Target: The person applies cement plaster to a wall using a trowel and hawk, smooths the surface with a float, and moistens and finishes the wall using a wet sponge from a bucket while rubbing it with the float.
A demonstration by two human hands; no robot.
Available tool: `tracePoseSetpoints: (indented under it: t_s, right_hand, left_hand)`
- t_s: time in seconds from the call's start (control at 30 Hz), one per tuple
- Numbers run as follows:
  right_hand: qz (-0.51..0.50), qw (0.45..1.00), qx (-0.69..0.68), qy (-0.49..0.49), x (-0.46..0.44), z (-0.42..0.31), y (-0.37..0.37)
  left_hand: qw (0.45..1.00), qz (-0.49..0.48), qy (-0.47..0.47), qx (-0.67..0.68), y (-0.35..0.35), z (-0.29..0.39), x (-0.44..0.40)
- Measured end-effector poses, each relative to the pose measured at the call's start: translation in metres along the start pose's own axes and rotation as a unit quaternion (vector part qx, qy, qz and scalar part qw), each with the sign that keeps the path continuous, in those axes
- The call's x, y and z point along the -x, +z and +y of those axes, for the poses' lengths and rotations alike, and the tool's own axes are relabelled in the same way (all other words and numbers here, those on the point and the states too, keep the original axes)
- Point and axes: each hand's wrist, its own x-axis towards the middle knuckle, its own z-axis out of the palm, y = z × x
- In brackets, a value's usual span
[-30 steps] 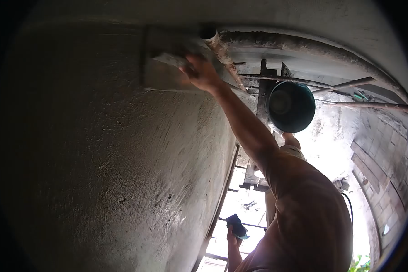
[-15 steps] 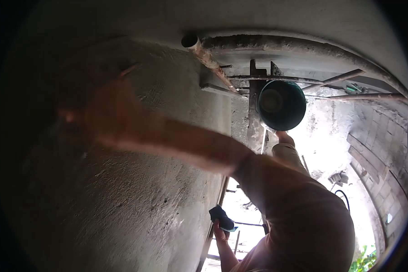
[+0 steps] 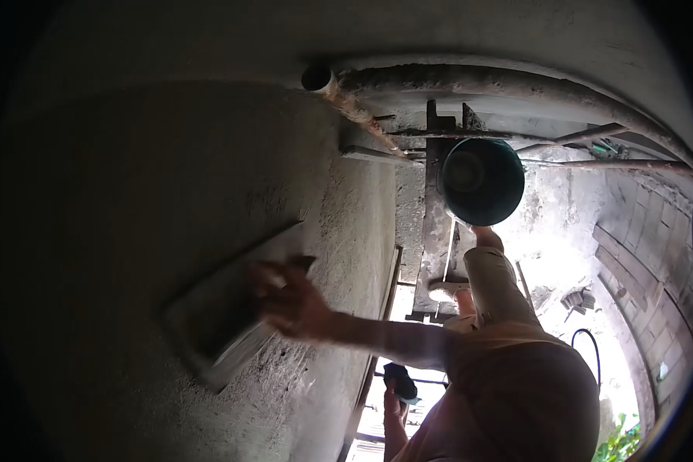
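Head view: right hand [image 3: 292,304], fingers [image 3: 272,283] bent about the back of a flat rectangular float [image 3: 222,317], exact grip blurred. Float: under and to the left of those fingers, at the plastered wall [image 3: 343,239]; contact not certain. Long axis oblique, one short end pointing down-left of the fingers, the other up-right past them. Step in hand, as judged: working the float over the wall, rough patches showing below and right of the fingers. A next stroke would call for a firm grip and a nearly flat face. Left hand [image 3: 395,410]: below-right of the right fingers, its own fingers curled round a dark lump [image 3: 398,380], nature unclear. Mottled pole [image 3: 354,108]: above-right of the right fingers, hollow end to upper left. Bucket [image 3: 504,196]: up-right, well apart from them, mouth toward the camera, interior dark.
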Motion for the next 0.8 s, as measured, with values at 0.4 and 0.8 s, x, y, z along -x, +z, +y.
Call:
tracePoseSetpoints:
  t_s: [0.4,0.8]
  right_hand:
    - [0.051,0.996,-0.068,0.015,-0.156,0.195,-0.056]
    - [0.051,0.996,0.073,0.021,-0.054,0.159,-0.039]
  left_hand:
    - [0.998,0.027,0.000,0.060,-0.005,-0.029,-0.035]
    - [0.999,0.039,-0.018,0.021,0.003,-0.013,-0.010]
